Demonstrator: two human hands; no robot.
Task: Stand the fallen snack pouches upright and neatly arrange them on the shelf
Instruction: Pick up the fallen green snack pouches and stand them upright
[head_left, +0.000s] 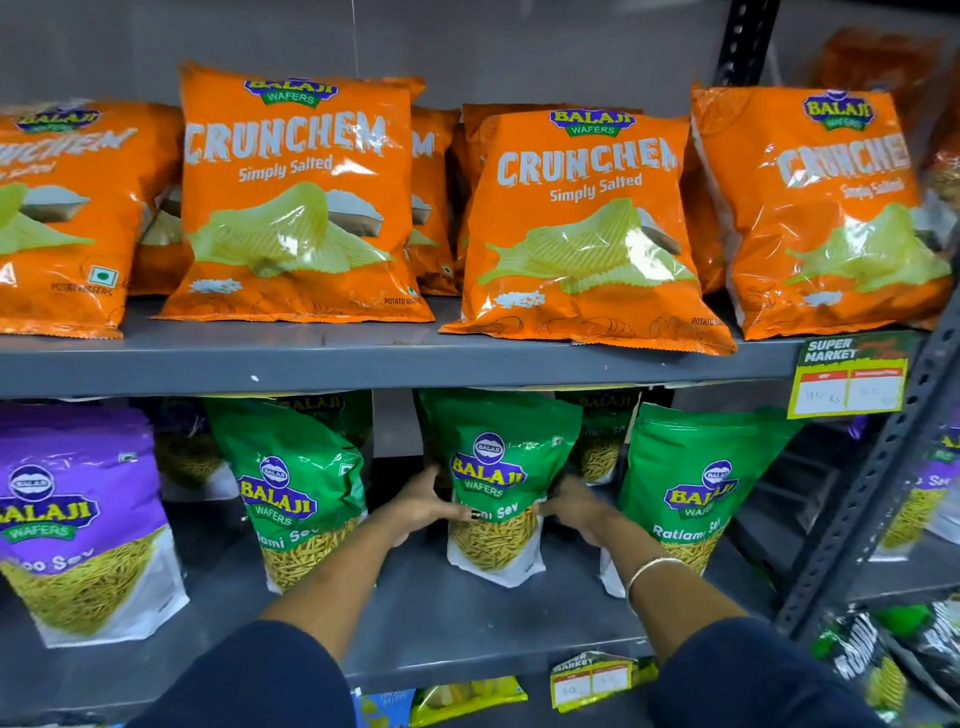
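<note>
**Both hands on the middle green pouch, lower shelf**

Here, the left hand (415, 501) and right hand (574, 506) clasp the middle green pouch (496, 483) from either side, fingers (457, 512) wrapped narrow onto its front and edges. The pouch stands upright on the lower shelf (441, 623), well back from the front lip.

At its 9 o'clock stands a tilted green pouch (296, 488), with a dark gap of bare shelf between the two where the left hand sits. At 3 o'clock stands another green pouch (696, 483), close to the right hand, so room is tighter there. More green pouches stand behind, near the back. A purple pouch (78, 519) stands at far 9 o'clock, near the shelf's front edge.

Toward 6 o'clock the shelf is open grey surface down to the lip. At 12 o'clock the upper shelf edge (389, 364) hangs just over the pouch top, carrying orange wafer bags (296, 197).
</note>
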